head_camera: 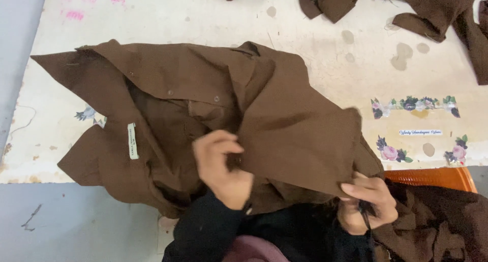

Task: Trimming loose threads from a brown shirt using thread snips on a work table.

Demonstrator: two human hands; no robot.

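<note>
At the left, a brown shirt (168, 114) lies spread on the worn white table (152, 18), with a pale label (132, 140) near its collar. Its lower edge hangs over the table edge, so in my opinion it can slide down if it is pulled too much. In the middle, the left hand (223, 168) pinches a fold of the cloth with curled fingers. At the right, the right hand (367, 201) closes on the shirt corner and on a small dark tool; I cannot tell what kind. If it is sharp, it could nick the cloth. More brown pieces (432, 7) lie at the far edge.
</note>
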